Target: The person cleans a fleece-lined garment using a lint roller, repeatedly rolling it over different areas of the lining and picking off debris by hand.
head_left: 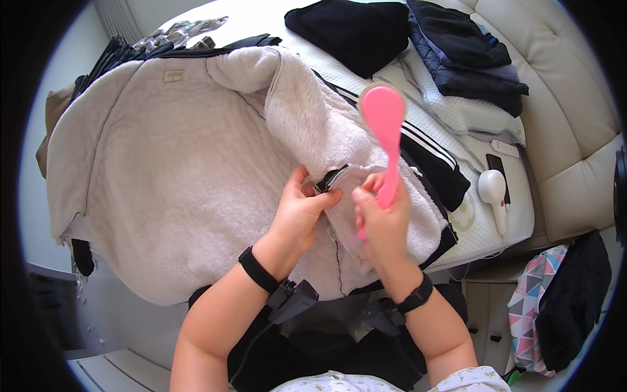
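Observation:
A large dark jacket lies open with its cream fleece lining (163, 163) facing up. At its right half, my left hand (304, 206) pinches a small dark-edged opening of the lining (332, 178) between thumb and fingers. My right hand (385, 215) is wrapped round the handle of a pink brush (384, 114). The brush stands up above the fleece, its rounded head pointing away from me and its smooth back showing; a tan edge rims the head. What lies on the head's other side is hidden. The right fingers are slightly blurred.
Folded black clothes (349, 32) and a stack of dark garments (464, 59) lie at the back. To the right are black striped trousers (434, 160), a white handheld device (493, 189) with a cord, a black phone (498, 171) and a white remote (505, 148). A patterned bag (530, 300) hangs lower right.

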Demonstrator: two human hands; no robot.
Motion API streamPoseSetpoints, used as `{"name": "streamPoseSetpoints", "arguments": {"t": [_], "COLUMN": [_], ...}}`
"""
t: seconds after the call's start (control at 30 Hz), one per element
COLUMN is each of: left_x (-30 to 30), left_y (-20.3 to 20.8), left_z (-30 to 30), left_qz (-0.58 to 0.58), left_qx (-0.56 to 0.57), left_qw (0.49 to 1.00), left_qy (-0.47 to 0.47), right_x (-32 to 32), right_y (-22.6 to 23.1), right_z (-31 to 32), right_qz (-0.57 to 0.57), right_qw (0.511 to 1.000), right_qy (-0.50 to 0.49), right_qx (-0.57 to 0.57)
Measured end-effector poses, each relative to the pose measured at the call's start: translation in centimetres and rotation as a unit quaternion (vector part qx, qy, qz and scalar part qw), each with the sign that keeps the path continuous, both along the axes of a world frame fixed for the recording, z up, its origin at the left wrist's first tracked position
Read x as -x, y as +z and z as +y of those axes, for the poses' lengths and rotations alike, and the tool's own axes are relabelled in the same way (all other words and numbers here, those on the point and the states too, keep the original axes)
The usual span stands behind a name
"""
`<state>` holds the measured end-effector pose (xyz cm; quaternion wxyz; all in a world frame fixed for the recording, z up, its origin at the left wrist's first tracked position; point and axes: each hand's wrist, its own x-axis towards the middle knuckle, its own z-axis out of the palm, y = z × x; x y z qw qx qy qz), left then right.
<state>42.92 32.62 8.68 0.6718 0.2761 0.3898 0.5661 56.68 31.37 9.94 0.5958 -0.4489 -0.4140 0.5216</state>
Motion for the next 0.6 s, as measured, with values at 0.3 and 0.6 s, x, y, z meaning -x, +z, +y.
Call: {"name": "streamPoseSetpoints", "arguments": {"t": [0.3,0.6], "left_x": [0.0,-0.1], "left_y": [-0.9,1.7], "left_z": [0.1,-0.5], "left_qz": [0.034,-0.092], "left_qx": [-0.039,0.036], "left_qw": [0.999,0.995], "left_qy": [0.009,-0.025], "right_x": [-0.2,-0.5], "right_y": [1.4,-1.0], "right_z": [2.7,1.9], "right_qz": [-0.117,-0.218], "right_qw": [0.992,0.972], "right_qy": [0.018,-0.043], "right_qx": [-0.052,-0.073]}}
